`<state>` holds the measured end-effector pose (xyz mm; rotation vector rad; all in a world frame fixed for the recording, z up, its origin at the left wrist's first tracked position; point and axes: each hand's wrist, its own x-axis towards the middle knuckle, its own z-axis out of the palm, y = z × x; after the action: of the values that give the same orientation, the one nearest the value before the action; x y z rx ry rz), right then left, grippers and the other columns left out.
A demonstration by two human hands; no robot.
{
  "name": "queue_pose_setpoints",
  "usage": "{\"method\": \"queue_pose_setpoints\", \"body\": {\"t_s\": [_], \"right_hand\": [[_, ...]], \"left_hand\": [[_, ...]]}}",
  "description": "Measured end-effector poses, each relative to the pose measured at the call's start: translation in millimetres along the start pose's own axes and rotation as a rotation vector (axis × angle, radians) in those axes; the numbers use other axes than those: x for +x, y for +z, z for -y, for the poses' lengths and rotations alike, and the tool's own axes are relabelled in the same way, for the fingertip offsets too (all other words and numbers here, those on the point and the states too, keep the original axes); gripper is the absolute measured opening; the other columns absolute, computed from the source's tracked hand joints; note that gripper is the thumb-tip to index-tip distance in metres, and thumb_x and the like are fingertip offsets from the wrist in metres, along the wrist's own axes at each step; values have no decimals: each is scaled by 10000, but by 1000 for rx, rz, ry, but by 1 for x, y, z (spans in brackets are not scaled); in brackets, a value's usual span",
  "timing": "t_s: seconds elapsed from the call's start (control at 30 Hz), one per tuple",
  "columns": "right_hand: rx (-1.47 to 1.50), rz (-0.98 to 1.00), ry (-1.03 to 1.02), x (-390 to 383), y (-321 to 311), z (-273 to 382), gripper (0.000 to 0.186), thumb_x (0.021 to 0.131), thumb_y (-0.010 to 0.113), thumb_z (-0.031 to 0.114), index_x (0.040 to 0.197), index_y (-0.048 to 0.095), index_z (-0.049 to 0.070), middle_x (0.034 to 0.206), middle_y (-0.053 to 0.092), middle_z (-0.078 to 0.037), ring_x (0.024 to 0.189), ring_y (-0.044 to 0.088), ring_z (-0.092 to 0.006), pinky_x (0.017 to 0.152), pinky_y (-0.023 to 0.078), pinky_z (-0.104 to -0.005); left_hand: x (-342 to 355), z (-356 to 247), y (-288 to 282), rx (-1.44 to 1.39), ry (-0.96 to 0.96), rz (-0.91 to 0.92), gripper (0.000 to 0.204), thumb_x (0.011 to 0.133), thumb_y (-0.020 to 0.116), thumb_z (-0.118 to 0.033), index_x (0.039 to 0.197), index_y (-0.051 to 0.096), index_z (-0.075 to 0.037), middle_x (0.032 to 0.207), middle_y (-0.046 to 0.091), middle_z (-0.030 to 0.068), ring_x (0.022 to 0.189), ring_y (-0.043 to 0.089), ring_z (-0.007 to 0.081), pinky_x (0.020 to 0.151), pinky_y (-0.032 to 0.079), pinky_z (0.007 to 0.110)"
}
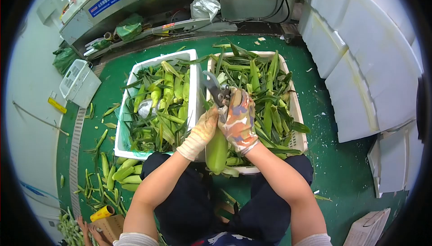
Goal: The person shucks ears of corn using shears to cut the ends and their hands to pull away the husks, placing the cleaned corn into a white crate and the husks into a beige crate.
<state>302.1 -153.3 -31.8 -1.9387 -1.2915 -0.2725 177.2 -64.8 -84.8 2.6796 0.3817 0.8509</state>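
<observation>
My left hand (202, 131), in a pale knit glove, grips the upper end of a green ear of corn (217, 152). The ear hangs down over the near left side of a cream plastic crate (299, 131). In a camouflage-patterned glove, my right hand (239, 119) is closed around pruning shears (214, 86), their dark blades pointing up and left. The shears are close to the corn's top; whether they touch it is hidden by my fingers. Corn husks and leaves (270, 111) fill the crate. To its left, a white foam box (195, 97) holds unhusked corn (168, 88) and leaves.
Several corn ears (128, 172) and stalk scraps lie on the green floor at lower left. White foam boxes (355, 57) are stacked at right. A steel machine (180, 3) spans the back. At bottom left, another person's hands (90, 232) are beside a cardboard box (110, 228).
</observation>
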Motion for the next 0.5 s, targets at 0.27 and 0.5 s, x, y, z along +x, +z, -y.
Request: {"method": "queue_pose_setpoints", "body": {"t_s": [0.27, 0.5], "right_hand": [[4, -421, -73, 39, 15, -9, 462, 816, 584, 330, 1093, 479, -25, 995, 548, -219, 914, 540, -393, 817, 420, -493], [27, -142, -55, -22, 23, 33, 499, 799, 584, 329, 1124, 483, -36, 1095, 514, -218, 1017, 489, -380, 910, 355, -480]], "left_hand": [[10, -9, -7, -267, -454, 11, 541, 1024, 298, -392, 1396, 374, -8, 1143, 598, 152, 940, 588, 250, 842, 462, 332], [14, 17, -21, -911, -779, -15, 682, 873, 476, -646, 1216, 541, -60, 1079, 620, 93, 963, 595, 201, 862, 477, 344]]}}
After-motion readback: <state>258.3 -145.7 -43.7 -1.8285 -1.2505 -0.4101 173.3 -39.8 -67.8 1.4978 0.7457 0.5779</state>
